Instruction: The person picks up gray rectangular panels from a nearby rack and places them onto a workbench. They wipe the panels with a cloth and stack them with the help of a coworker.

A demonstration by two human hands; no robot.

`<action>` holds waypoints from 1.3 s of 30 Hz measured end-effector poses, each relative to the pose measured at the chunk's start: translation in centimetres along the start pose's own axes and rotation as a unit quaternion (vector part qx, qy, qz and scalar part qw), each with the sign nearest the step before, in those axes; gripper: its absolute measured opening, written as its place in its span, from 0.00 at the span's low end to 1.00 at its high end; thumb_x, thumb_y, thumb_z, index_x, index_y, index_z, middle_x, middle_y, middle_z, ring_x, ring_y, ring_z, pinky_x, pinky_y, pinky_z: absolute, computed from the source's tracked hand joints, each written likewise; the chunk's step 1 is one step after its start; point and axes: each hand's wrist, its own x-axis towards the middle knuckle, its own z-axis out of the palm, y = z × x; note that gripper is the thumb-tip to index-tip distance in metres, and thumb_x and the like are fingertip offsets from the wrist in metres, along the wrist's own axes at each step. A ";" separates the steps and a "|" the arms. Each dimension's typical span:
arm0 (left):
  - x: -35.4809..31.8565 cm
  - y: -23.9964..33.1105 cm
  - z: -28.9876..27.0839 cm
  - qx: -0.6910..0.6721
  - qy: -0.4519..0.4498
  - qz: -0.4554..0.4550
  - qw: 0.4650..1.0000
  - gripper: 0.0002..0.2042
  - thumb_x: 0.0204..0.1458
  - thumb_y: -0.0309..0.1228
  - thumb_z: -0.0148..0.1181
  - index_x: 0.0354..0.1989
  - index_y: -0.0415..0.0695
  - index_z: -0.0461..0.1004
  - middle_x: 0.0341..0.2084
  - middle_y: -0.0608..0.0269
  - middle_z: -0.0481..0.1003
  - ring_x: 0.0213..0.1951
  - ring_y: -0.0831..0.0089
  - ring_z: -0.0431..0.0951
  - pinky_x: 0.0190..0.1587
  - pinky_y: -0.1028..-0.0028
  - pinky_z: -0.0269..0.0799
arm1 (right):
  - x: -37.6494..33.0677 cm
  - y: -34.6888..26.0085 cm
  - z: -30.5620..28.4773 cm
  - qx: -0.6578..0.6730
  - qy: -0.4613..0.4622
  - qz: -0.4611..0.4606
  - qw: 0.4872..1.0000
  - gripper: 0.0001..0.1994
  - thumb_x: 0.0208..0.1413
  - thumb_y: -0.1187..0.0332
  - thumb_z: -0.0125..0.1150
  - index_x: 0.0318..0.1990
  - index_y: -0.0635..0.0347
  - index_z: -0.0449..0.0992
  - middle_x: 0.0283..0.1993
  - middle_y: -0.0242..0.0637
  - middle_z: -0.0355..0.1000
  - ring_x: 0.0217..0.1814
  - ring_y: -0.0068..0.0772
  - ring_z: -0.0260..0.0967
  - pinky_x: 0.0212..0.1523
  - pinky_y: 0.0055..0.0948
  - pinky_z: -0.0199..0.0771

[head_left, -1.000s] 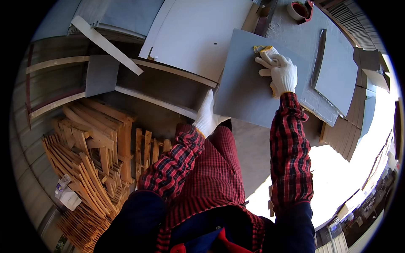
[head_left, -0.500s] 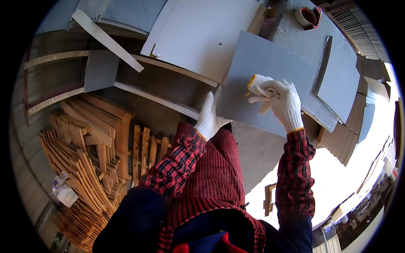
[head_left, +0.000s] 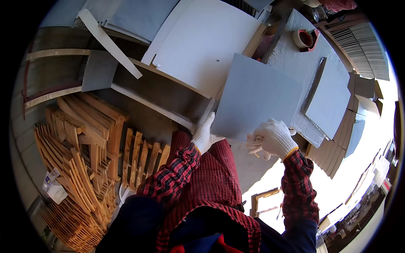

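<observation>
where both gloved hands grip it, flat grey square panel, tilted

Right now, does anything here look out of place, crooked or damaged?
A long pale strip lies slanted across the shelf frame, not in line with it. The grey panel looks undamaged.

One wide fisheye view sits on my head, looking steeply down over my chest and both forearms. It is close to my left hand and right hand, with edges bending toward the rim.
</observation>
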 end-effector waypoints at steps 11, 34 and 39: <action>-0.9 -0.3 1.4 0.016 0.077 0.046 0.996 0.29 0.66 0.44 0.48 0.70 0.43 0.53 0.66 0.54 0.60 0.67 0.52 0.60 0.67 0.44 0.55 | 19.4 -6.8 -9.8 0.001 0.597 -0.074 0.799 0.18 0.48 0.69 0.63 0.50 0.47 0.77 0.57 0.39 0.68 0.62 0.46 0.63 0.59 0.49 0.64; -0.6 1.0 2.1 0.272 0.083 0.190 0.940 0.27 0.62 0.48 0.56 0.58 0.35 0.70 0.54 0.58 0.73 0.53 0.71 0.72 0.57 0.70 0.66 | 3.2 3.1 23.0 0.823 0.406 0.250 0.309 0.34 0.59 0.43 0.57 0.58 0.66 0.74 0.54 0.41 0.74 0.57 0.35 0.68 0.58 0.31 0.64; -6.4 -2.3 -1.2 0.207 0.127 0.211 0.947 0.26 0.60 0.47 0.56 0.54 0.35 0.73 0.47 0.58 0.77 0.48 0.71 0.75 0.52 0.71 0.69 | -0.6 -1.4 24.3 0.850 0.356 0.208 0.328 0.30 0.61 0.46 0.56 0.62 0.60 0.71 0.59 0.35 0.70 0.58 0.29 0.68 0.60 0.30 0.65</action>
